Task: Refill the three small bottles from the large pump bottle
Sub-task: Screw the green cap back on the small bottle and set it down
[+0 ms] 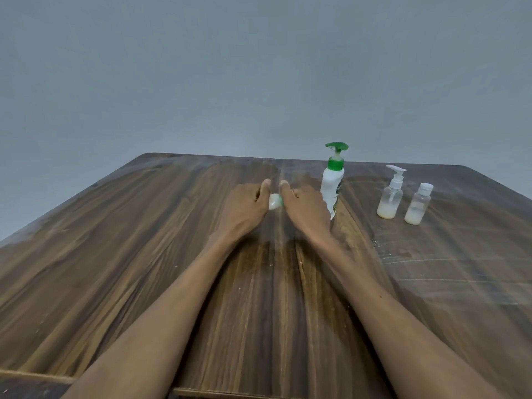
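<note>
White plastic pump bottle with green pump head and collar stands upright on the dark wood-grain table, at about 1 o'clock from table centre, near the far edge. Head view only. Right hand sits just in front of and left of that bottle, overlapping its lower left side in the picture; contact unclear. Left hand is at 12 o'clock from centre, close beside the right one. Between the two hands is a small whitish bottle with a hint of green—correction, small whitish bottle with a hint of green, mostly hidden and blurred. Both hands curl in around it, thumbs up and pointing away from the camera, other fingers tucked out of sight, so I can't tell exactly how they close on it. Whether it has a cap on: can't tell. At 2 o'clock, well apart from the hands, stands a clear small bottle with a white pump top, upright, with pale creamy liquid in its bottom part. Just right of it and slightly nearer the camera stands a clear small bottle with a white flip cap, upright, with the same pale liquid low in it. These two are near each other, not touching. Grey plain wall behind the table.
</note>
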